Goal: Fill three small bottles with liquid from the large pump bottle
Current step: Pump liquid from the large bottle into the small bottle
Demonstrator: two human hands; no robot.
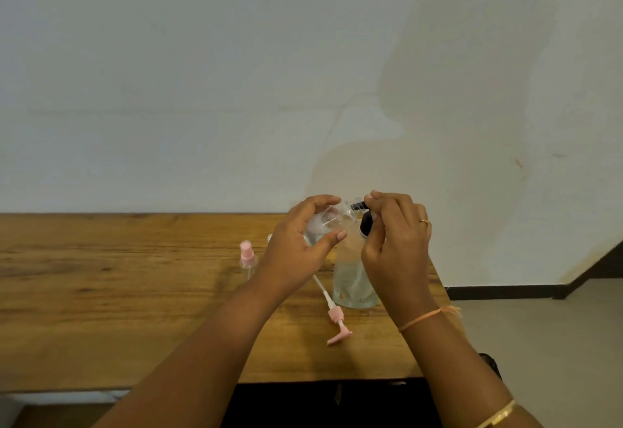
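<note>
My left hand (303,242) grips a small clear bottle (325,222), tilted with its mouth toward the black pump nozzle (358,206). My right hand (394,238) rests on the black pump head (366,223) of the large clear pump bottle (354,279), which stands on the wooden table (135,292) and holds some clear liquid. A second small bottle with a pink spray cap (247,259) stands upright left of my left hand. A loose pink pump cap with its white tube (333,313) lies on the table in front of the large bottle. A third small bottle is mostly hidden behind my left hand.
The table runs along a pale wall (236,73); its right edge (445,292) is just beyond the large bottle, with floor (539,343) past it. The near table edge (303,378) lies close to my forearms.
</note>
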